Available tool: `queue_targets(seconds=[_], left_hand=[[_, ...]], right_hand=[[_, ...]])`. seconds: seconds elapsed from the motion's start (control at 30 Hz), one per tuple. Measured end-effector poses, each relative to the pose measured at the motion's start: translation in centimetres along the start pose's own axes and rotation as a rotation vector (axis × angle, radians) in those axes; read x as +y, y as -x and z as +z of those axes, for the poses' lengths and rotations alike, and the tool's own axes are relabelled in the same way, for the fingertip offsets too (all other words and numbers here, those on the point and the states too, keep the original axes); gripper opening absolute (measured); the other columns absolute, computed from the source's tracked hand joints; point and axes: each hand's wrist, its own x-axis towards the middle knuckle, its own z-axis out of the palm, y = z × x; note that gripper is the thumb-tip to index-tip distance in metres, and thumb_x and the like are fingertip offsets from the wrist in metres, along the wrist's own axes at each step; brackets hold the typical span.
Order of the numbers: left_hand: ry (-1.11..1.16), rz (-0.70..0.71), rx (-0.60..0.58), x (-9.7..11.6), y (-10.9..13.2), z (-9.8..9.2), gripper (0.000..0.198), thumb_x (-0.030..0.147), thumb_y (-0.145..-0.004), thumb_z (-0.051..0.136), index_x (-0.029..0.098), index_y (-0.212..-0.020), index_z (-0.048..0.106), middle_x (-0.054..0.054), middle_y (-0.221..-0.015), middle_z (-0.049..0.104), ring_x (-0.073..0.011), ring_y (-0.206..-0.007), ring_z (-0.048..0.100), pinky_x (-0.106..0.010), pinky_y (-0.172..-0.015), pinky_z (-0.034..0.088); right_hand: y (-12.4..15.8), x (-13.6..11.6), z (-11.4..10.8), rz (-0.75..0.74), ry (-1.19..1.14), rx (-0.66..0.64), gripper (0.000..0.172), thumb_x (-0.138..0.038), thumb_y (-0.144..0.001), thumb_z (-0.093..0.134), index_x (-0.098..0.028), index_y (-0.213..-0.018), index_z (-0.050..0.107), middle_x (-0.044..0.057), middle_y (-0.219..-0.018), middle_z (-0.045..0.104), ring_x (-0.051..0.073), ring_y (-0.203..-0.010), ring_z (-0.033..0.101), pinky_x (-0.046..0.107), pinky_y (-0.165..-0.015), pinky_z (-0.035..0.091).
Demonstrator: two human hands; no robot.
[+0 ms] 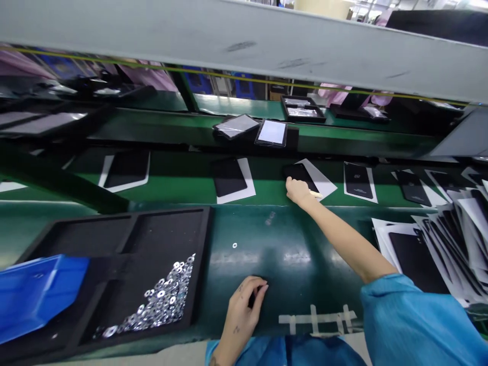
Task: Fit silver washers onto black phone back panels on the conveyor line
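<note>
My right hand (298,191) reaches out to the far belt. It is closed around a pale yellow stick-like tool (315,194), whose end sticks out by the wrist. Its fingertips are at the near edge of a black phone-sized panel (303,174), lying on a white sheet (322,184); whether they touch is hidden. My left hand (246,305) is over the near green bench, thumb and fingertips pinched together; anything between them is too small to make out. A single small metal ring (235,245) lies on the bench ahead of it. Many similar rings (163,300) are heaped in a tray compartment to the left.
The black divided tray (208,229) fills the left, with a blue bin (41,295) on it. More panels on sheets (231,178) line the green belt (183,178). Stacked sheets and panels (453,239) stand right. A grey beam (229,35) crosses above.
</note>
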Motion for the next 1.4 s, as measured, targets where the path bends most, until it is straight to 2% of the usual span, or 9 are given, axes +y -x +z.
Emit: queue_targets(seconds=[0.13, 0.27, 0.4, 0.5, 0.6, 0.7, 0.8, 1.1, 1.4], left_hand=[[0.048, -0.025, -0.006, 0.1, 0.0, 0.0, 0.014, 0.030, -0.107, 0.062, 0.024, -0.104, 0.074, -0.007, -0.095, 0.076, -0.0220, -0.087, 0.075, -0.031, -0.083, 0.061], [0.087, -0.065, 0.016, 0.1, -0.1, 0.1, 0.018, 0.036, -0.107, 0.063, 0.024, -0.106, 0.076, -0.007, -0.093, 0.076, -0.0226, -0.087, 0.076, -0.031, -0.083, 0.062], [0.141, -0.151, 0.028, -0.4, 0.0, -0.2, 0.024, 0.044, -0.105, 0.067, 0.023, -0.108, 0.078, -0.005, -0.089, 0.077, -0.0207, -0.081, 0.076, -0.030, -0.080, 0.062], [0.225, -0.237, 0.015, -0.7, -0.6, -0.7, 0.029, 0.048, -0.102, 0.070, 0.020, -0.103, 0.077, -0.006, -0.089, 0.078, -0.0210, -0.082, 0.076, -0.029, -0.080, 0.062], [0.318, -0.277, -0.003, -0.6, -2.2, -1.5, 0.029, 0.047, -0.101, 0.071, 0.019, -0.098, 0.075, -0.008, -0.097, 0.080, -0.0231, -0.092, 0.078, -0.032, -0.087, 0.063], [0.327, -0.243, -0.012, 0.1, -4.7, -2.2, 0.025, 0.044, -0.101, 0.070, 0.020, -0.095, 0.074, -0.010, -0.105, 0.079, -0.0242, -0.100, 0.077, -0.033, -0.091, 0.062], [0.220, -0.193, -0.062, 0.7, -7.4, -2.6, 0.023, 0.040, -0.101, 0.068, 0.020, -0.093, 0.074, -0.009, -0.105, 0.076, -0.0209, -0.091, 0.072, -0.030, -0.080, 0.059], [-0.131, -0.142, -0.309, 0.5, -13.6, -2.4, 0.009, 0.025, -0.097, 0.068, 0.020, -0.091, 0.073, -0.002, -0.081, 0.072, -0.0180, -0.074, 0.065, -0.029, -0.075, 0.051], [-0.197, -0.204, -0.443, 0.9, -14.9, -3.4, 0.008, 0.016, -0.091, 0.074, 0.019, -0.085, 0.077, -0.001, -0.076, 0.075, -0.0156, -0.070, 0.066, -0.025, -0.071, 0.050]], right_hand=[[-0.2, -1.1, -2.1, 0.061, -0.010, 0.121, 0.061, -0.009, -0.104, 0.044, 0.000, -0.163, 0.031, 0.035, -0.130, 0.070, 0.037, -0.122, 0.074, 0.045, -0.101, 0.056], [0.7, 2.1, -6.0, 0.119, -0.058, 0.182, 0.061, -0.014, -0.104, 0.047, -0.002, -0.162, 0.033, 0.033, -0.126, 0.072, 0.040, -0.114, 0.075, 0.048, -0.095, 0.058], [5.6, 6.8, -8.2, 0.091, -0.579, 0.385, 0.062, -0.032, -0.103, 0.062, -0.006, -0.157, 0.047, 0.017, -0.103, 0.076, 0.032, -0.096, 0.075, 0.040, -0.085, 0.061], [12.4, 7.6, -5.1, 0.086, -1.186, 0.442, 0.064, -0.056, -0.098, 0.071, -0.020, -0.150, 0.061, 0.008, -0.102, 0.073, 0.024, -0.084, 0.072, 0.032, -0.067, 0.062], [19.4, 4.9, 1.8, 0.234, -1.526, 0.345, 0.069, -0.064, -0.090, 0.079, -0.025, -0.145, 0.065, 0.007, -0.113, 0.074, 0.026, -0.095, 0.076, 0.033, -0.074, 0.066], [24.7, 0.7, 8.3, 0.315, -1.603, 0.117, 0.075, -0.070, -0.093, 0.072, -0.026, -0.153, 0.057, 0.008, -0.109, 0.074, 0.028, -0.093, 0.077, 0.037, -0.073, 0.067], [27.6, -2.2, 11.1, 0.246, -1.430, -0.079, 0.078, -0.071, -0.099, 0.063, -0.027, -0.161, 0.046, 0.007, -0.099, 0.073, 0.028, -0.082, 0.076, 0.037, -0.063, 0.061], [27.8, -1.8, 8.6, 0.041, -0.696, -0.120, 0.064, -0.060, -0.109, 0.041, -0.026, -0.162, 0.050, 0.009, -0.082, 0.072, 0.029, -0.066, 0.070, 0.036, -0.057, 0.043], [19.3, 0.2, 7.4, -0.128, -0.938, 0.004, 0.050, -0.053, -0.104, 0.059, -0.024, -0.143, 0.066, 0.006, -0.092, 0.074, 0.021, -0.074, 0.065, 0.032, -0.067, 0.047]])
